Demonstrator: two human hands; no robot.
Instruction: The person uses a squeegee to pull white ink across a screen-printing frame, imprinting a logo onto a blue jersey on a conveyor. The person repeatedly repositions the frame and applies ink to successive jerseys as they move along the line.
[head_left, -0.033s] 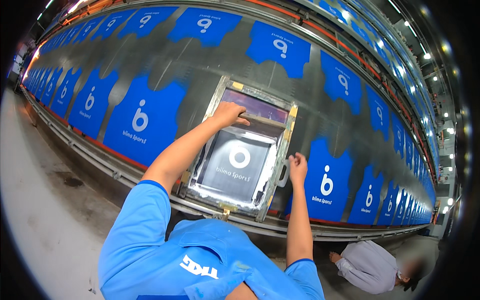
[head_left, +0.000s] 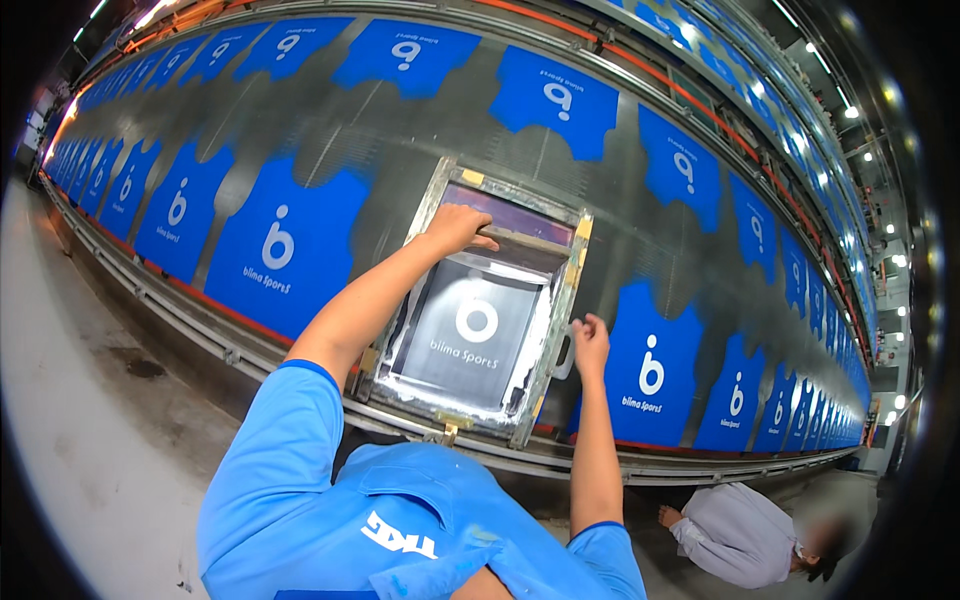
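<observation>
A screen-printing frame lies on the long dark table. Its mesh shows a white ring and lettering, with whitish smears around the border. Across the frame's far part sits a squeegee, and behind it is a strip of dark purplish ink. My left hand is closed over the left part of the squeegee. My right hand hovers beside the frame's right-side handle. Its fingers are loosely curled and somewhat apart, with nothing visible between them. Whether it touches the handle is hard to see.
Blue printed shirt panels lie in two rows along the table. A metal rail edges the near side. At lower right a person in a pale top is close to the table. Concrete floor shows at left.
The view has shifted slightly, so the table and frame appear a little lower. My right hand has dropped a little and moved slightly left; my left hand keeps its hold on the squeegee.
</observation>
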